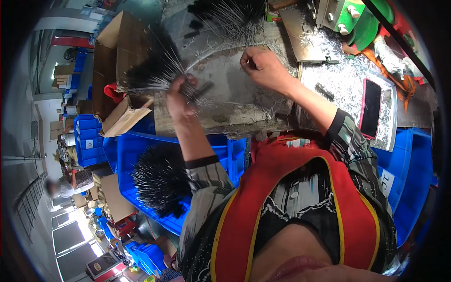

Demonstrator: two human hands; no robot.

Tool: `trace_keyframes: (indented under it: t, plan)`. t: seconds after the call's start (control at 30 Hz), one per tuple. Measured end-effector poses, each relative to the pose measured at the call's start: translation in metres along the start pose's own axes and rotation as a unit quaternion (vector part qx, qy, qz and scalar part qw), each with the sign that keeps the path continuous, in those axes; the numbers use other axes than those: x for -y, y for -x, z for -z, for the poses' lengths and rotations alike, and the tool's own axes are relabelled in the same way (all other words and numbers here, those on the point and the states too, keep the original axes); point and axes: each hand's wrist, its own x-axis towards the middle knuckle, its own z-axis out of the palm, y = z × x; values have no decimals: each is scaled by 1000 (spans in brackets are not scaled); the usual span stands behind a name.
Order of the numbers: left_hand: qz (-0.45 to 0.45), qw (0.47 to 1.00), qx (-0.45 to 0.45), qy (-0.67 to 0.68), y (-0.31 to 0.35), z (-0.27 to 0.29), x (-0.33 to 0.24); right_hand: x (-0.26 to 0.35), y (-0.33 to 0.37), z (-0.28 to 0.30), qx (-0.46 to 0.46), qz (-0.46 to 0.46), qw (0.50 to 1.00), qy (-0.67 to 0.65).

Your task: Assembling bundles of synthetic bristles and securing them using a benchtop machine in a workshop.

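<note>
My left hand [180, 101] is closed around thin metal wire stems at the left of the worktable. They belong to wire-stemmed brushes [162, 58] with black bristles, fanned out above and left of my fingers. One short black brush [205, 89] sticks out on the right side of that hand, slightly blurred. Over the middle of the table my right hand [265, 68] is curled, thumb against fingers; whether anything thin is in it cannot be seen. A heap of more black brushes [230, 21] lies at the table's far side, wire ends toward me.
An open cardboard box [105, 70] stands at the left. Below the table edge, a blue bin [129, 171] holds a mass of black brushes [157, 181]. At right, a phone [371, 108] lies on a shiny metal tray [387, 127], near a green machine [364, 30]. Another blue bin [411, 169] stands below.
</note>
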Motion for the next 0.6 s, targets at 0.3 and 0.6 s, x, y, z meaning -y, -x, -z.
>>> trace_keyframes:
  t: [0.3,0.6]
  plan:
    - [-34,985,-43,161,18,24,39,3,20,9,-23,-71,997,-6]
    - [-56,982,-31,178,17,14,50,2,20,21,-90,-215,950,-208]
